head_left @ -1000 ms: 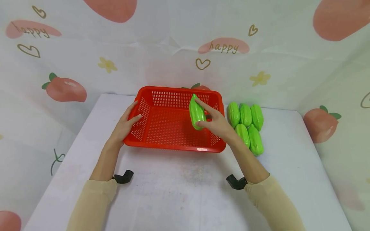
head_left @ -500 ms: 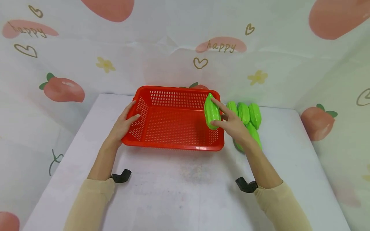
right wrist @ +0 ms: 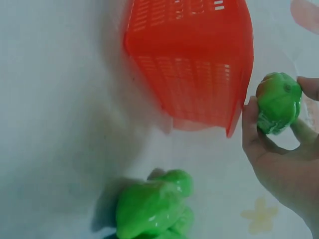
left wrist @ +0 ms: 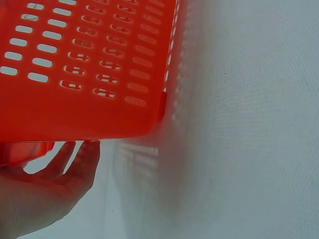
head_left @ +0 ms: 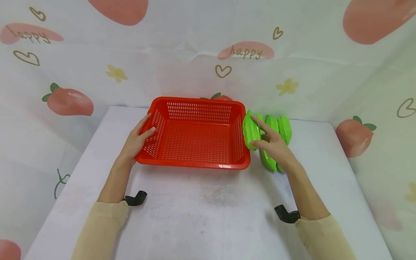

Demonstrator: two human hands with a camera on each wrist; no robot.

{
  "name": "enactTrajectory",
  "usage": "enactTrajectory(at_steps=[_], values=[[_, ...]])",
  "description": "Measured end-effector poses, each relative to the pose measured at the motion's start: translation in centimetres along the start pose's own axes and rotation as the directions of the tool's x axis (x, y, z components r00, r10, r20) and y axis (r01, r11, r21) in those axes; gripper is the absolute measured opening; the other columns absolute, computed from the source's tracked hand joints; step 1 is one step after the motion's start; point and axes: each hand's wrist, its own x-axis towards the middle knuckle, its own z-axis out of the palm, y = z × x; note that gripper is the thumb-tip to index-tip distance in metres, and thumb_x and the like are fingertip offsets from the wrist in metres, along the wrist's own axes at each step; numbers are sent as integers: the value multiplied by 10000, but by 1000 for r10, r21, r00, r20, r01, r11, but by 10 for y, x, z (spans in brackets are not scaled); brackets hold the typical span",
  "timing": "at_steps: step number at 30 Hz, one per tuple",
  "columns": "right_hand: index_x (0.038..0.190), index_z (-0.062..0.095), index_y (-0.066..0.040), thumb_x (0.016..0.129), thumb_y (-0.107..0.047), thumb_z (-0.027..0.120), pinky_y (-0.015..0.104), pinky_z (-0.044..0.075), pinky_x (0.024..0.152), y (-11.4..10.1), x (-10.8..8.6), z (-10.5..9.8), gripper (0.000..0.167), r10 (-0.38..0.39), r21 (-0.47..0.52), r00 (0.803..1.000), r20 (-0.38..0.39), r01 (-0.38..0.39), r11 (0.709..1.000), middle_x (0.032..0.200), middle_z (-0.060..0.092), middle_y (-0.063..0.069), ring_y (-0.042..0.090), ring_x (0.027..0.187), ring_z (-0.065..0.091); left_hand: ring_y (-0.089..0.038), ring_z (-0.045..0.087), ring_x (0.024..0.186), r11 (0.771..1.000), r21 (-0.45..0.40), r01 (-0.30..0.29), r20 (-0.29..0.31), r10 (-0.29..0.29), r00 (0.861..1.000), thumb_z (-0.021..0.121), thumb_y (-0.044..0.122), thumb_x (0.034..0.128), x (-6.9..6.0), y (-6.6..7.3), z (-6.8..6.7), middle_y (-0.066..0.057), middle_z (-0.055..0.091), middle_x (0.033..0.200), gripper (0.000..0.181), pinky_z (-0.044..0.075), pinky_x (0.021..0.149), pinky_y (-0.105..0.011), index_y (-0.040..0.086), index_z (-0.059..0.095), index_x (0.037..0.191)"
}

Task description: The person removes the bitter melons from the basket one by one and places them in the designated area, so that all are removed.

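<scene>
My left hand (head_left: 134, 143) grips the left rim of a red slotted plastic basket (head_left: 195, 165), its thumb over the rim. In the left wrist view the fingers (left wrist: 82, 169) show below the basket wall (left wrist: 84, 117). My right hand (head_left: 277, 148) pinches a shiny bright green, ridged fruit (head_left: 251, 132) with a pointed tip, between thumb and fingers. It is held up just outside the basket's right side. In the right wrist view the fruit (right wrist: 277, 103) hangs apart from the tabletop. The basket has nothing in it.
Several similar green fruits (head_left: 284, 130) lie together on the white table (head_left: 204, 216) right of the basket, partly hidden by my right hand. A white printed cloth (head_left: 182, 65) hangs directly behind the table's back edge.
My right hand has carried the green fruit rightward from above the basket, over its right rim, to beside the group of fruits. My left hand keeps its grip on the basket.
</scene>
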Motion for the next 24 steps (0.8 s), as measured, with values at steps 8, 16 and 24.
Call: enactTrajectory(at_steps=[8,16,24], values=[[1527,296,-482,948,-213,637,668,285,1075,7,-9,-13,724,1,-66,1000,26,1,998,1639,174,-64,473,1407,295,-247,456,1137,999,-39,12,-40,-13,999,512,333,1033,0,-4,-4,-71,312,1551,549,538,767,-241,456,316,1531],[1543,260,-470,954,-222,655,687,274,1065,18,-26,-30,751,39,-120,999,20,-36,992,1643,165,-44,494,1392,305,-229,464,1126,1000,-7,-1,-41,1,999,513,329,1034,2,-3,-1,-57,312,1561,552,525,773,-250,445,315,1535],[1577,215,-391,969,-236,637,712,316,1015,32,-43,-48,756,18,-186,1000,6,-17,982,1635,192,92,511,1346,361,-261,482,1114,999,33,-7,-38,8,999,511,361,1032,-1,-3,0,-78,352,1514,555,539,768,-263,458,300,1536]])
